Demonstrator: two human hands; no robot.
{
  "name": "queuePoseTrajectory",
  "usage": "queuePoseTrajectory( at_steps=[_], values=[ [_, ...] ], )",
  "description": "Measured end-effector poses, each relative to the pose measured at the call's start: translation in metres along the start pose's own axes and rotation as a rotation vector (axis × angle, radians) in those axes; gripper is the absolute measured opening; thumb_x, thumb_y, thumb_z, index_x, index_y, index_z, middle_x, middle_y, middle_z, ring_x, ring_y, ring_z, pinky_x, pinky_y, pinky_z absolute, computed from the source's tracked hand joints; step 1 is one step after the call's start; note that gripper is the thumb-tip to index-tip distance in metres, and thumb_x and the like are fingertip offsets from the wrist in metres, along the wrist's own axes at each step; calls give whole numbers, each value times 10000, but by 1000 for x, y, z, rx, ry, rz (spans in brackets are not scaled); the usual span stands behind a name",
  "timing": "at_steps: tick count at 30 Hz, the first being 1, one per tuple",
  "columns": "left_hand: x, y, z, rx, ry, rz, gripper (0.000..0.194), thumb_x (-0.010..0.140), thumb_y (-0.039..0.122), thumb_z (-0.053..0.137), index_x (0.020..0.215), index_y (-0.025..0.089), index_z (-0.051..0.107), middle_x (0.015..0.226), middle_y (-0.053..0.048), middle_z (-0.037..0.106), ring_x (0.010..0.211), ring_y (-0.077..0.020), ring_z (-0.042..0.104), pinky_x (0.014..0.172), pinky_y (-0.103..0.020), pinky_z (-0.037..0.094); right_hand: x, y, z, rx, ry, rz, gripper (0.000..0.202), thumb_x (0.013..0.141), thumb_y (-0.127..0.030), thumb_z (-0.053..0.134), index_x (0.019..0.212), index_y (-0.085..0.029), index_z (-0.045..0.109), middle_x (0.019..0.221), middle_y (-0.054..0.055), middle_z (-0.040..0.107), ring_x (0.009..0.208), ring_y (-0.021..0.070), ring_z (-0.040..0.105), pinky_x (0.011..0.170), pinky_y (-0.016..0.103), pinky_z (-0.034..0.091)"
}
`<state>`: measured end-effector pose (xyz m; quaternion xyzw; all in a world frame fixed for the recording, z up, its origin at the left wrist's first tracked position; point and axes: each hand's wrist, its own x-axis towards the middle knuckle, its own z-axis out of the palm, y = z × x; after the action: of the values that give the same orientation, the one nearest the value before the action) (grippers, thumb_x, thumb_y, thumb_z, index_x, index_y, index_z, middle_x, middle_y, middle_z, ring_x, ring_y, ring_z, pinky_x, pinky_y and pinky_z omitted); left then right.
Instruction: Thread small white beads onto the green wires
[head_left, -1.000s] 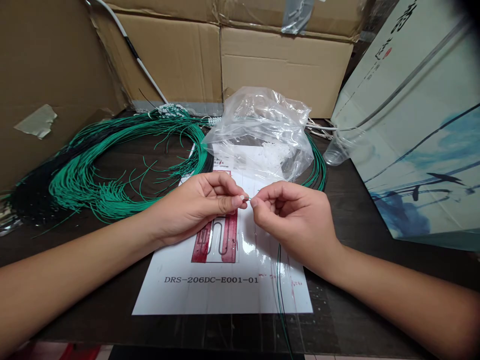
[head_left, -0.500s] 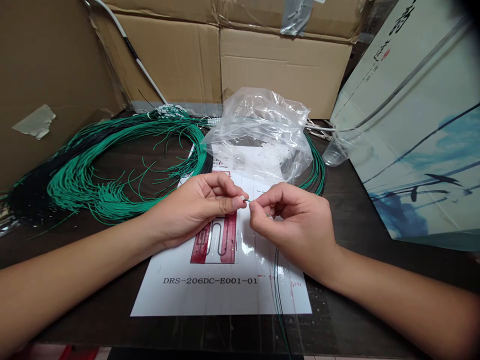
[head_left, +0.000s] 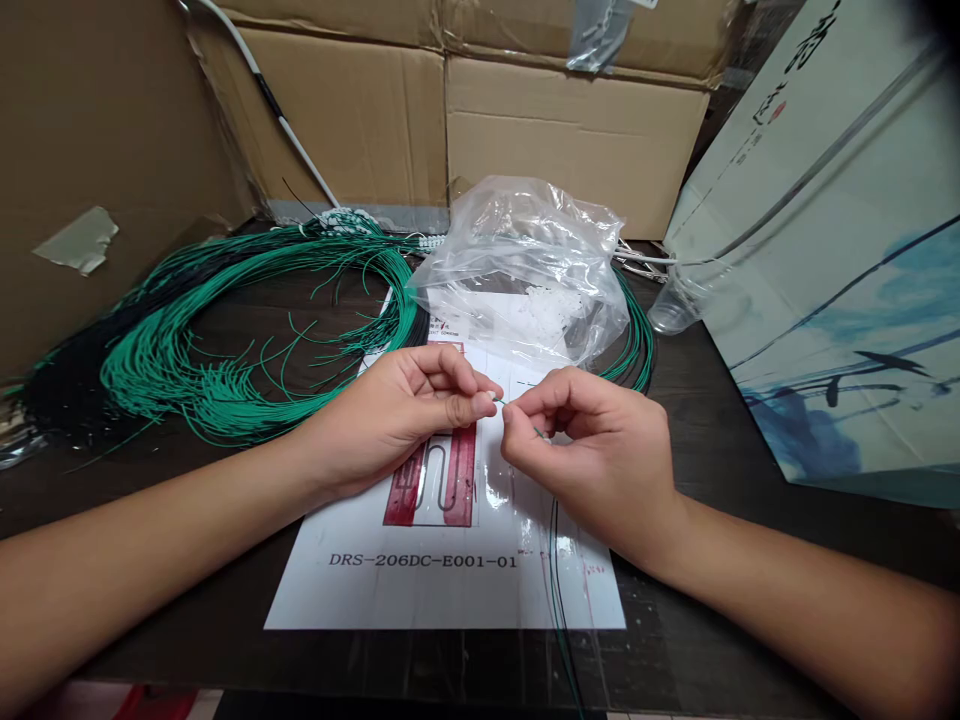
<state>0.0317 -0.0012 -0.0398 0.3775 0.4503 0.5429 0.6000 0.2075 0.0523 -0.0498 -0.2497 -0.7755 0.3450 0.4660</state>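
In the head view my left hand (head_left: 420,405) is closed in a pinch, thumb against index finger, on a tiny white piece (head_left: 492,396), mostly covered by the fingertips. Just to its right, my right hand (head_left: 592,430) pinches a thin green wire (head_left: 502,402) close to its end. The wire tip points at the white piece; whether it sits inside cannot be made out. Below my right hand, green and black wires (head_left: 556,580) hang down past the table's front edge. Both hands are above a printed sheet (head_left: 337,600) with a red-and-white drawing.
A big bundle of green and black wires (head_left: 150,350) lies on the left. Behind the hands sits a clear plastic bag (head_left: 525,240) with small white pieces inside. More green wires (head_left: 637,330), a clear plastic cup (head_left: 675,300) and a pale printed box (head_left: 840,300) are at right; cardboard boxes (head_left: 570,150) close off the back.
The view has shifted slightly, so the surroundings appear a little farther right. Both hands keep their pinches at nearly the same spot, with only small fingertip movement.
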Motion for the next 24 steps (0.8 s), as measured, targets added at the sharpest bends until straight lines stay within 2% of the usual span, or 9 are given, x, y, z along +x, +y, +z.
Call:
queuePoseTrajectory(
  at_steps=[8, 24],
  values=[
    [-1, 0, 0, 37, -26, 15, 192, 776, 162, 818, 731, 152, 631, 790, -2, 735, 707, -96, 679, 666, -192, 542, 2, -2, -1, -29, 32, 12, 139, 759, -168, 696, 640, -169, 623, 546, -35, 603, 458, 59, 490, 448, 168, 416],
    [-2, 0, 0, 54, -23, 16, 204, 772, 177, 823, 729, 153, 625, 791, 4, 734, 706, -92, 674, 674, -196, 542, 2, -1, -1, -34, 32, 15, 153, 756, -169, 698, 628, -163, 615, 529, -39, 588, 449, 49, 463, 428, 154, 384]
  ],
)
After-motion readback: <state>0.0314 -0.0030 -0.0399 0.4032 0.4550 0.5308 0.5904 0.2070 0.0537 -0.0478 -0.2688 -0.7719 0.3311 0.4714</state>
